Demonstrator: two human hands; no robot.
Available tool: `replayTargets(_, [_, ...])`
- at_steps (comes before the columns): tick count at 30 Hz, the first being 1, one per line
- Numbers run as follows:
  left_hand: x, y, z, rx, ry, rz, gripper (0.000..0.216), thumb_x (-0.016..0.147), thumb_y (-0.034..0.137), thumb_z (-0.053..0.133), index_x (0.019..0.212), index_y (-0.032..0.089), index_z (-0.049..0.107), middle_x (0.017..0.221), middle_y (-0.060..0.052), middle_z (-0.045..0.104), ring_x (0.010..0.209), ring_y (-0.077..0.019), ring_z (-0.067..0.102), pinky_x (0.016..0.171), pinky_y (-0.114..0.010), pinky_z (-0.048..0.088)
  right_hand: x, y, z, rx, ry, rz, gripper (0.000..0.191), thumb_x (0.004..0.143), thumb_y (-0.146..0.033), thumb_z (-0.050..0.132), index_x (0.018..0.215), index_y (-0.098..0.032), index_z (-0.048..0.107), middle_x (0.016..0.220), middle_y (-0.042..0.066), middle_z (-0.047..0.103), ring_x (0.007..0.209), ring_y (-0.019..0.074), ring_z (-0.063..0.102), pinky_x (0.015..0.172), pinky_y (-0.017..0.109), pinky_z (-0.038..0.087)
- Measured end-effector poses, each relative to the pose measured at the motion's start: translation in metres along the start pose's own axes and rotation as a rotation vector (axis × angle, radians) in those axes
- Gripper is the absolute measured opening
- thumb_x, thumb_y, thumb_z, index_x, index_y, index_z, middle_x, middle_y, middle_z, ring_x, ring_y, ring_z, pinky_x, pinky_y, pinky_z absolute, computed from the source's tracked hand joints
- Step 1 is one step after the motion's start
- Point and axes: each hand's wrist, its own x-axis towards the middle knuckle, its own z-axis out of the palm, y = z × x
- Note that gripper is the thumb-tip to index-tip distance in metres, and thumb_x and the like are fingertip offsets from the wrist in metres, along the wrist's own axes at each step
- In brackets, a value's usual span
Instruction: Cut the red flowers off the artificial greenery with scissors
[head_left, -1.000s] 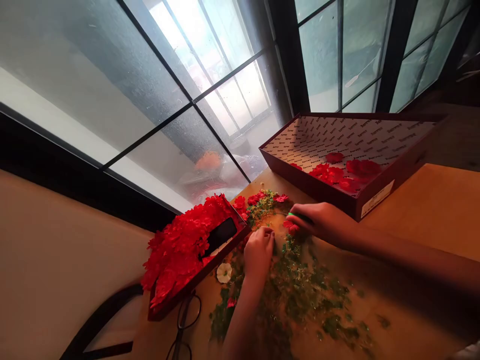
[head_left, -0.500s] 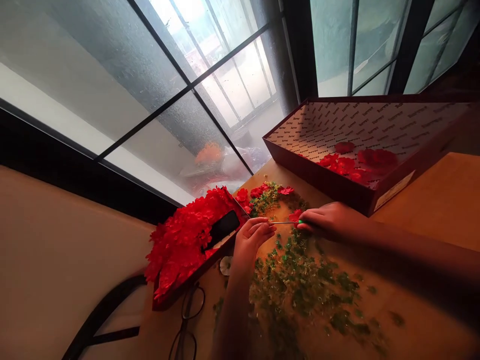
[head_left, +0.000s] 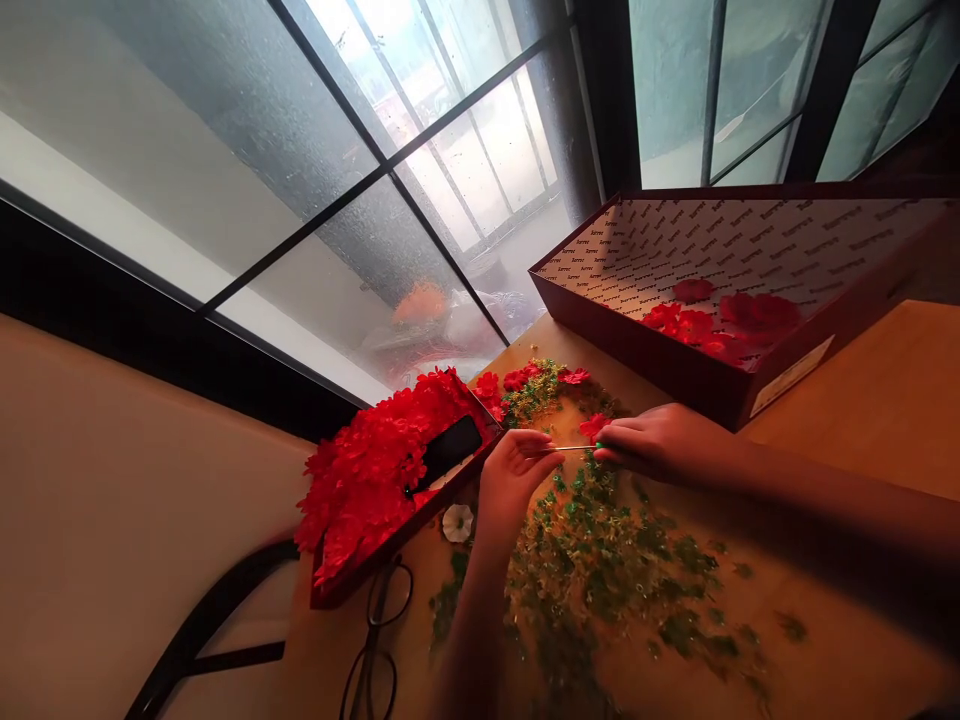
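My left hand [head_left: 519, 478] is closed, its fingertips pinching one end of a thin, needle-like rod [head_left: 576, 448]. The other end runs to my right hand [head_left: 651, 441], whose fingers are pressed together around it. A small bright green piece [head_left: 598, 445] shows at the right fingertips, mostly covered by them. Just beyond those fingers is a red artificial flower [head_left: 595, 425]; whether they touch it I cannot tell. Loose green plastic flower parts [head_left: 600, 540] are spread over the table below both hands. Past the hands lies a smaller cluster of yellow-green pieces [head_left: 536, 395] with red flowers.
A box lid heaped with red flowers [head_left: 367, 470] stands at the left, a black phone [head_left: 452, 447] resting on it. Nearby are a white flower [head_left: 457, 522] and eyeglasses [head_left: 390, 595]. A large open box [head_left: 645, 355] holds several red flowers at back right. Windows [head_left: 382, 165] border the table.
My left hand has shifted slightly right, towards my right hand, so less of the rod shows between them. The right hand stays nearly in place. The whole view has shifted a little.
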Motion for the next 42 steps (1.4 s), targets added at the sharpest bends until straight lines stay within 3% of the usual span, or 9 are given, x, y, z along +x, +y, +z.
replayTargets(5, [-0.006, 0.008, 0.007, 0.184, -0.126, 0.040, 0.024, 0.060, 0.026, 0.064, 0.082, 0.018, 0.057, 0.080, -0.003, 0.062, 0.081, -0.0166, 0.058, 0.077, -0.029, 0.043, 0.001, -0.010, -0.005, 0.104, -0.077, 0.019, 0.032, 0.086, -0.036, 0.028, 0.076, -0.016, 0.051, 0.064, 0.002, 0.057, 0.054, 0.0108, 0.052, 0.048, 0.021, 0.027])
replayTargets(9, [-0.006, 0.013, 0.000, 0.231, -0.134, 0.053, 0.019, 0.064, 0.030, 0.060, 0.079, 0.017, 0.060, 0.084, -0.005, 0.064, 0.084, -0.0181, 0.058, 0.077, -0.029, 0.042, 0.003, -0.012, -0.014, 0.283, -0.112, 0.047, 0.026, 0.086, -0.030, 0.029, 0.089, -0.016, 0.050, 0.076, 0.005, 0.057, 0.068, 0.0123, 0.054, 0.058, 0.021, 0.035])
replayTargets(18, [-0.008, 0.010, 0.001, 0.284, -0.148, 0.061, 0.016, 0.067, 0.030, 0.057, 0.077, 0.018, 0.061, 0.081, -0.003, 0.064, 0.080, -0.0171, 0.058, 0.076, -0.028, 0.043, 0.000, -0.010, -0.005, 0.231, -0.104, 0.046, 0.027, 0.085, -0.030, 0.031, 0.103, -0.020, 0.048, 0.090, 0.006, 0.057, 0.073, 0.0146, 0.056, 0.060, 0.023, 0.039])
replayTargets(23, [-0.010, 0.016, 0.005, 0.330, -0.129, 0.090, 0.014, 0.067, 0.028, 0.057, 0.075, 0.018, 0.062, 0.077, -0.003, 0.064, 0.077, -0.0159, 0.059, 0.074, -0.027, 0.043, 0.000, -0.013, -0.006, 0.309, -0.102, 0.065, 0.024, 0.085, -0.029, 0.033, 0.098, -0.016, 0.048, 0.090, 0.007, 0.058, 0.075, 0.0145, 0.056, 0.061, 0.023, 0.040])
replayTargets(34, [-0.013, 0.020, 0.006, 0.444, -0.136, 0.197, 0.012, 0.071, 0.024, 0.052, 0.076, 0.019, 0.061, 0.077, -0.001, 0.064, 0.076, -0.0144, 0.058, 0.073, -0.025, 0.042, -0.006, -0.008, 0.007, 0.188, -0.026, 0.003, 0.024, 0.084, -0.028, 0.034, 0.096, -0.018, 0.051, 0.090, 0.008, 0.058, 0.070, 0.0147, 0.058, 0.056, 0.022, 0.039])
replayTargets(39, [-0.014, 0.012, 0.010, 0.478, -0.144, 0.253, 0.013, 0.071, 0.026, 0.051, 0.078, 0.020, 0.061, 0.075, 0.000, 0.064, 0.074, -0.0137, 0.058, 0.072, -0.023, 0.041, -0.012, -0.006, 0.018, 0.294, -0.049, 0.003, 0.022, 0.083, -0.026, 0.035, 0.101, -0.020, 0.048, 0.093, 0.007, 0.058, 0.076, 0.0150, 0.058, 0.060, 0.022, 0.041])
replayTargets(42, [-0.012, 0.019, 0.006, 0.512, -0.156, 0.254, 0.017, 0.068, 0.030, 0.055, 0.082, 0.022, 0.062, 0.081, -0.001, 0.064, 0.080, -0.0159, 0.056, 0.075, -0.025, 0.039, -0.011, -0.009, 0.019, 0.337, -0.038, 0.024, 0.022, 0.084, -0.028, 0.034, 0.099, -0.020, 0.048, 0.093, 0.007, 0.058, 0.077, 0.0151, 0.058, 0.060, 0.022, 0.042])
